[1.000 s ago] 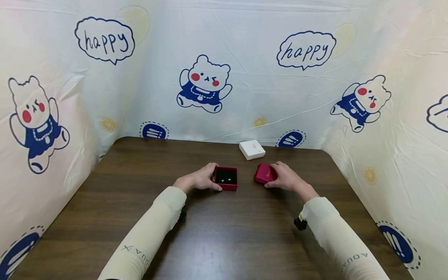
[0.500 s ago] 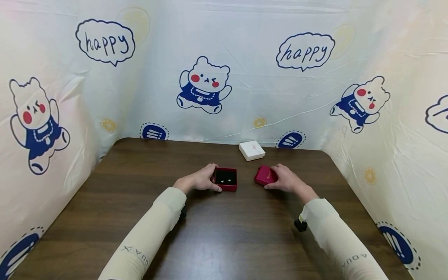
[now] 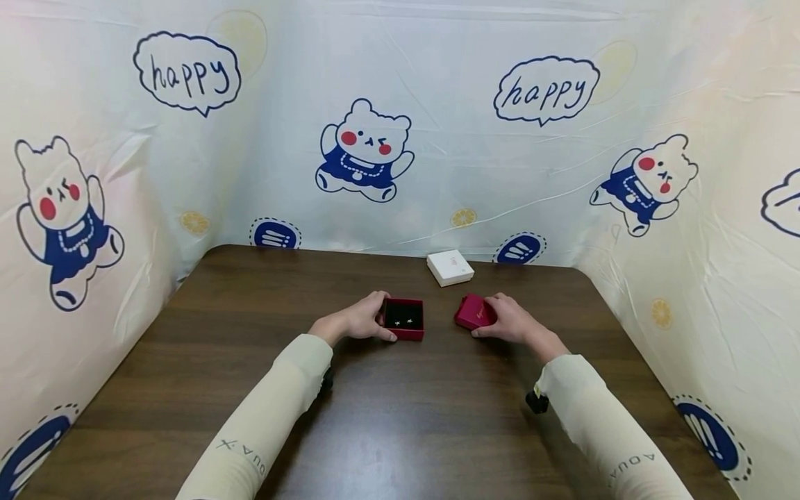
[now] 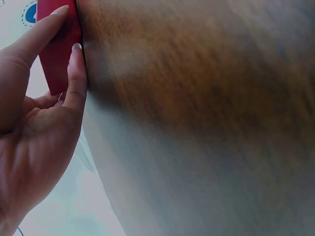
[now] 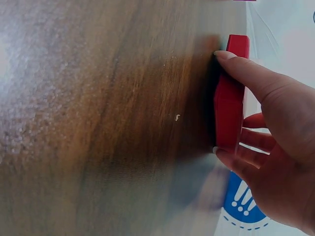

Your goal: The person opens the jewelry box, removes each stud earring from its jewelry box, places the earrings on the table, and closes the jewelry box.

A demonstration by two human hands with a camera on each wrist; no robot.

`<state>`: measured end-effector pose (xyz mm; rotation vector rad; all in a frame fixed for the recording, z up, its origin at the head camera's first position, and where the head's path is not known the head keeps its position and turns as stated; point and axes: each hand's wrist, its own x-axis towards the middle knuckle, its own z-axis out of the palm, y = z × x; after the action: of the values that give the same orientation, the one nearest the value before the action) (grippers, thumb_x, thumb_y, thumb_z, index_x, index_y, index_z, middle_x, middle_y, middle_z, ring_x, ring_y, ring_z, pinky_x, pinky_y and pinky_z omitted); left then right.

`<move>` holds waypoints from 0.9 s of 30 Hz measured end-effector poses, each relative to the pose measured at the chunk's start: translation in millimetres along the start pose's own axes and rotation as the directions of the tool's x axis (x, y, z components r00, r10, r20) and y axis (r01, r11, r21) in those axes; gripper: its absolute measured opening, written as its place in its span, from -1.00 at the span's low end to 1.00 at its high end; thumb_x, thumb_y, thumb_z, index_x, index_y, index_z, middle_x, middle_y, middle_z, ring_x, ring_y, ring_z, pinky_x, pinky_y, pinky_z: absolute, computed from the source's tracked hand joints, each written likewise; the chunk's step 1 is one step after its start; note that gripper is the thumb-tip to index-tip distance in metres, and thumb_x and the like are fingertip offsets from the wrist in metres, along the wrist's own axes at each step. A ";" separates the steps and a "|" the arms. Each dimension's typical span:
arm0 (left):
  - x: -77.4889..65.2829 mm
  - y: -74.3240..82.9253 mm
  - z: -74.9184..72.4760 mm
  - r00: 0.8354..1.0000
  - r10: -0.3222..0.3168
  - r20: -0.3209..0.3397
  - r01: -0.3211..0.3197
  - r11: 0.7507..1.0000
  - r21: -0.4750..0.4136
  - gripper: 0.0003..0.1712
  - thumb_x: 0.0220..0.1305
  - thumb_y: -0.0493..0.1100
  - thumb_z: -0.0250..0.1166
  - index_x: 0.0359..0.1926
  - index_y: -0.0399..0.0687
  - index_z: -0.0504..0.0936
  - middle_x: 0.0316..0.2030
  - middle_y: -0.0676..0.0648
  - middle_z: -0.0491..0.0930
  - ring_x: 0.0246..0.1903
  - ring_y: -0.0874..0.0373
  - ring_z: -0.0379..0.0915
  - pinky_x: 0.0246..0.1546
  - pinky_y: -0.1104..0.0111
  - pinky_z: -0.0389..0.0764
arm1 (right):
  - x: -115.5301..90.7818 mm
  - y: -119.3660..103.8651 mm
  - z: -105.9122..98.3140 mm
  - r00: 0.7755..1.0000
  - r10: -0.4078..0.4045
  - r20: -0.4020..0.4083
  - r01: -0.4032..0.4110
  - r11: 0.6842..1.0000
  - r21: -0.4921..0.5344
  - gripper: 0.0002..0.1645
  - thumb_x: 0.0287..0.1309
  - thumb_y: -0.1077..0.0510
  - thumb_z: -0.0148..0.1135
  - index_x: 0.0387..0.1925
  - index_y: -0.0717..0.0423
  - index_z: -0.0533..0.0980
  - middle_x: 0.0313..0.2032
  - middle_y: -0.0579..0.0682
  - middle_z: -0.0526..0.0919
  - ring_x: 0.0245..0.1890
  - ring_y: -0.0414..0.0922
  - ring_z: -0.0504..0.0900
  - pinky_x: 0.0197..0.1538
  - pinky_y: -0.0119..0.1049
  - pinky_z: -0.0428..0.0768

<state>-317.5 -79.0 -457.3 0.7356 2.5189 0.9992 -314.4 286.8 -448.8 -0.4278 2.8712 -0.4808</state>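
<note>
My left hand (image 3: 361, 318) grips the left side of a small red jewelry box (image 3: 410, 335), its thumb along the front wall. A pair of star-shaped earrings (image 3: 403, 322) sits on the black lining inside the box. To the right, my right hand (image 3: 509, 321) holds the red box lid (image 3: 473, 312), top side up with gold lettering. In the left wrist view, thumb and fingers clasp the red box wall (image 4: 60, 59) at the tabletop. The right wrist view shows thumb and fingers spanning the red lid (image 5: 230, 115) close over the wood.
A small white box (image 3: 450, 267) lies behind the red lid, near the back edge of the brown wooden table (image 3: 387, 423). A printed cloth backdrop (image 3: 450, 167) with bears surrounds the table on the back and sides.
</note>
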 end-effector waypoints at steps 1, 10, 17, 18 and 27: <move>-0.1 0.0 0.1 1.000 0.001 -0.001 -0.001 1.000 -0.003 -0.08 0.14 -0.10 0.59 0.35 -0.29 0.24 -0.05 -0.17 0.36 -0.16 0.06 0.36 -0.09 0.23 0.42 | 0.1 0.2 0.3 1.000 0.000 0.002 0.000 1.000 0.002 0.07 0.08 -0.23 0.51 0.39 0.36 0.33 0.23 0.31 0.44 0.17 0.17 0.44 0.22 0.16 0.50; 0.3 -1.8 1.1 1.000 -0.003 -0.009 0.003 1.000 -0.004 -0.08 0.14 -0.10 0.59 0.35 -0.29 0.25 -0.06 -0.16 0.36 -0.16 0.06 0.35 -0.08 0.23 0.41 | 0.3 -0.4 0.8 1.000 0.004 0.013 -0.004 1.000 0.012 0.06 0.09 -0.20 0.51 0.40 0.35 0.31 0.26 0.31 0.41 0.20 0.19 0.42 0.23 0.17 0.50; 0.3 -1.3 1.8 1.000 -0.007 -0.006 0.007 1.000 0.002 -0.07 0.13 -0.08 0.59 0.36 -0.28 0.25 -0.05 -0.15 0.37 -0.14 0.08 0.36 -0.06 0.24 0.42 | -1.8 -2.1 -0.3 1.000 0.010 0.024 -0.010 1.000 -0.003 0.05 0.10 -0.19 0.51 0.41 0.33 0.30 0.29 0.31 0.38 0.22 0.19 0.40 0.23 0.18 0.50; 0.4 -1.4 1.9 1.000 -0.009 -0.006 0.009 1.000 0.002 -0.06 0.13 -0.08 0.59 0.36 -0.28 0.25 -0.05 -0.15 0.37 -0.14 0.08 0.36 -0.05 0.24 0.42 | -2.0 -2.6 -0.6 1.000 0.010 0.025 -0.010 1.000 -0.009 0.06 0.10 -0.20 0.51 0.41 0.33 0.30 0.30 0.32 0.37 0.23 0.20 0.39 0.22 0.20 0.50; -0.1 -0.9 0.8 1.000 -0.010 -0.006 0.010 1.000 -0.001 -0.05 0.13 -0.08 0.59 0.38 -0.28 0.24 -0.04 -0.15 0.38 -0.13 0.08 0.37 -0.04 0.23 0.43 | -5.0 -9.0 -5.7 1.000 -0.009 -0.014 0.008 0.998 -0.068 -0.02 0.08 -0.22 0.51 0.39 0.21 0.40 0.30 0.24 0.41 0.23 0.16 0.38 0.17 0.19 0.53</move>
<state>-317.3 -79.2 -458.5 0.7197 2.5244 1.0008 -308.9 281.8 -439.7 -0.4500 2.9074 -0.3898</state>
